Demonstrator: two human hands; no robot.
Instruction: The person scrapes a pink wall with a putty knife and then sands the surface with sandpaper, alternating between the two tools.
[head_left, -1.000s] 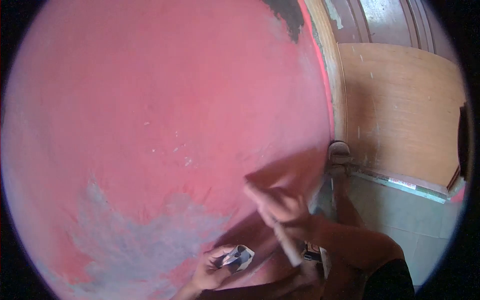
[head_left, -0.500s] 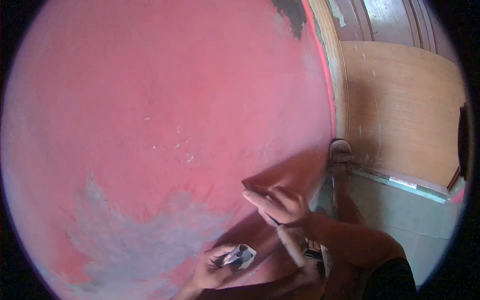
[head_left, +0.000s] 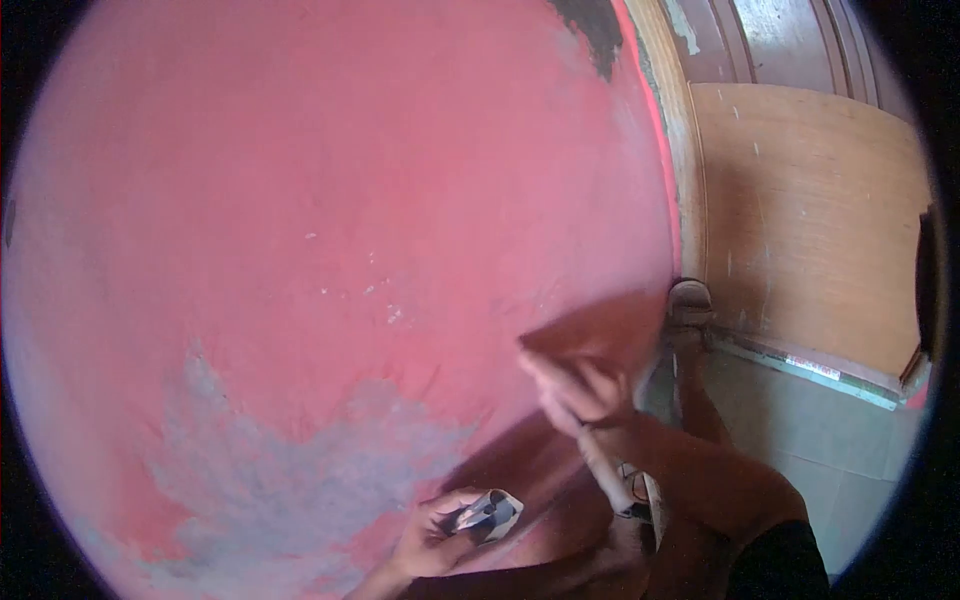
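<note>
My left hand [head_left: 437, 535] is near the bottom, closed around a small grey-and-white folded piece [head_left: 492, 515] with a dark hollow middle. Its exact kind does not show. Up and to the right, my right hand [head_left: 588, 390] is blurred against the pink wall [head_left: 400, 160]. From its underside a pale, stick-like handle [head_left: 603, 468] slants down to the right. Whatever is at the handle's other end is hidden by the hand. The hand casts a dark shadow on the wall. Between the hands and to the left lies a rough grey patch [head_left: 300, 460] in the paint.
A foot in a slipper [head_left: 690, 300] stands beside the wall's right edge. Beyond it are a wooden frame strip [head_left: 690, 170], a brown wooden panel [head_left: 810, 230] and a tiled floor [head_left: 840, 450]. Another dark bare patch [head_left: 597, 35] marks the wall's top right.
My right hand and the handle have shifted a little to the right. The whole view has slid slightly too. My left hand keeps its hold on the folded piece.
</note>
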